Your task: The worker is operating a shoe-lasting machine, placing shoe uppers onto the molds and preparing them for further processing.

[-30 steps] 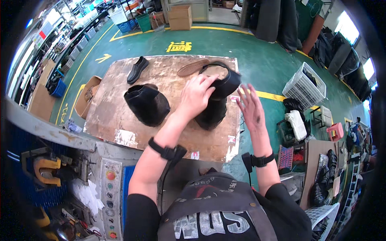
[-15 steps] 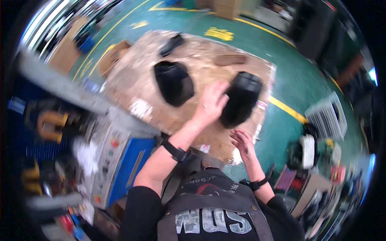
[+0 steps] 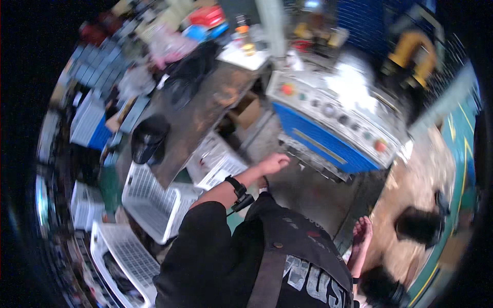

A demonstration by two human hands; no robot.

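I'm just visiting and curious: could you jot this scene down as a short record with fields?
Left hand: loosely curled, nothing visible in it; nearest the blue-and-white metal machine with round knobs
Right hand: partly open, nothing visible in it; beside the tan, worn wooden table
On the table: bulky black object, blurred
Picture's left: brown flat-topped bench bearing a shiny black rounded object
Near the bench: white plastic lattice crate

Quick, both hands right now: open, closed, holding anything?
Left hand: fingers look curled, nothing visible in it; whether fully closed cannot be told.
Right hand: looks open, fingers slightly bent, nothing visible in it.
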